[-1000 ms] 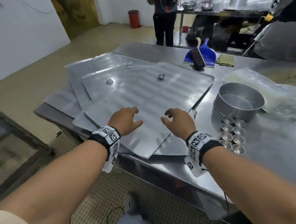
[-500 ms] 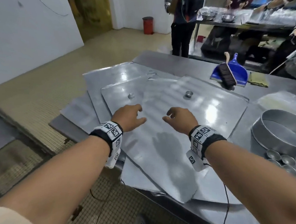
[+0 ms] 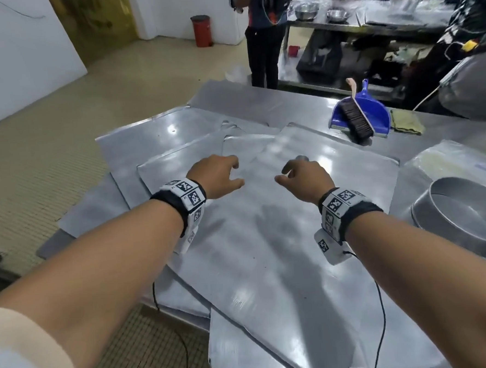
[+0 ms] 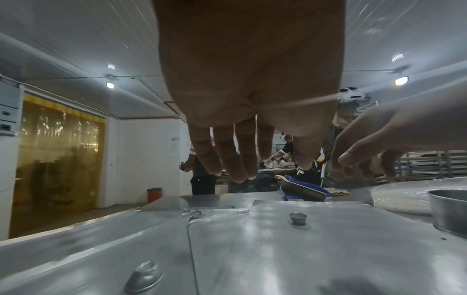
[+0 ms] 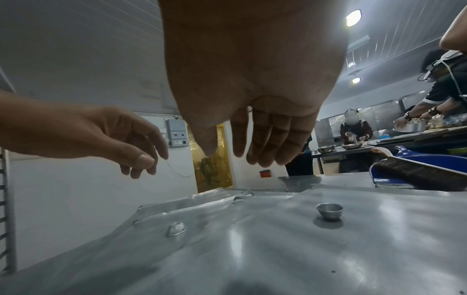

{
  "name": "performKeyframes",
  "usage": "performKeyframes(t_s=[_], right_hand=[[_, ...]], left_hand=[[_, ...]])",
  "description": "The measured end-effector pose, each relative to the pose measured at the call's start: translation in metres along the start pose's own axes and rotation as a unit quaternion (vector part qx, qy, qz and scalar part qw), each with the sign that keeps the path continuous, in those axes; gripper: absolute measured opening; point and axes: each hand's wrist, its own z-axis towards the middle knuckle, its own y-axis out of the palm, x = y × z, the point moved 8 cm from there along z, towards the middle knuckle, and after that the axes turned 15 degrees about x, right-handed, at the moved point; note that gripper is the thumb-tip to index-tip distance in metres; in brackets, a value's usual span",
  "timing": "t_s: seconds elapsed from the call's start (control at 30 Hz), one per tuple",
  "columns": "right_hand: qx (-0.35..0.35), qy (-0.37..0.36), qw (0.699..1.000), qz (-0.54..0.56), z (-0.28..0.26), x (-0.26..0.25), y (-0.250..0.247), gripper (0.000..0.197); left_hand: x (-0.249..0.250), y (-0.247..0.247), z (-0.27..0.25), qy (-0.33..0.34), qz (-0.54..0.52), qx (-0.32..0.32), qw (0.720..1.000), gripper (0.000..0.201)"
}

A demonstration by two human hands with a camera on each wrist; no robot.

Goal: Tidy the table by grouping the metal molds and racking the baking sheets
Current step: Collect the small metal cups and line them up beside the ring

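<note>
Several flat metal baking sheets lie overlapped on the steel table; the top sheet [image 3: 269, 253] runs from the near edge to the far middle. One small metal mold [image 3: 302, 158] [image 4: 298, 218] [image 5: 329, 211] stands upright on it, just beyond my right hand [image 3: 285, 175] [image 5: 237, 153]. A second mold [image 4: 144, 277] [image 5: 175, 228] lies tipped over on a lower sheet under my left hand [image 3: 229, 172] [image 4: 262, 159], which hides it in the head view. Both hands hover palm down above the sheets with relaxed, spread fingers and hold nothing.
A round cake tin [image 3: 465, 215] stands at the right, with clear plastic wrap [image 3: 448, 162] behind it. A blue dustpan with a brush [image 3: 360, 117] and a cloth [image 3: 406, 121] lie at the far right. People work at a back table. The sheets overhang the table's left and near edges.
Both hands have moved forward over the top sheet toward the two small molds. The view has shifted, so the cluster of molds beside the tin is out of frame.
</note>
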Motion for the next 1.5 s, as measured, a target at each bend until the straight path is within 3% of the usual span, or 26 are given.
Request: performKeyframes(t_s=[0.23,0.5,0.7,0.87,0.97,1.07,1.17,1.5], right_hand=[[0.007,0.025,0.999,-0.021,0.041,0.034,-0.007,0.029],[-0.016,0.049,0.998,-0.022,0.100,0.083,0.022,0.032],[-0.023,0.024,0.999,-0.029,0.134,0.103,0.061,0.035],[-0.047,0.011,0.999,-0.016,0.153,0.099,0.102,0.057],[-0.079,0.011,0.996,-0.046,0.158,0.105,0.125,0.064],[-0.099,0.009,0.992,-0.073,0.156,0.112,0.138,0.062],[-0.094,0.014,0.993,-0.066,0.153,0.119,0.141,0.057],[-0.089,0.006,0.996,-0.009,0.121,0.093,0.127,0.049]], left_hand=[[0.031,0.036,0.050,0.026,-0.023,-0.018,0.999,0.053],[0.024,0.093,0.101,-0.009,-0.028,-0.057,0.998,0.054],[-0.027,0.115,0.112,-0.075,-0.023,-0.035,0.996,0.053],[-0.098,0.119,0.096,-0.152,-0.009,-0.022,0.988,0.063],[-0.129,0.134,0.086,-0.185,-0.004,-0.059,0.981,0.069],[-0.141,0.149,0.082,-0.174,0.013,-0.096,0.980,0.054],[-0.145,0.150,0.085,-0.156,0.021,-0.067,0.985,0.029],[-0.103,0.137,0.090,-0.125,-0.070,0.001,0.990,0.025]])
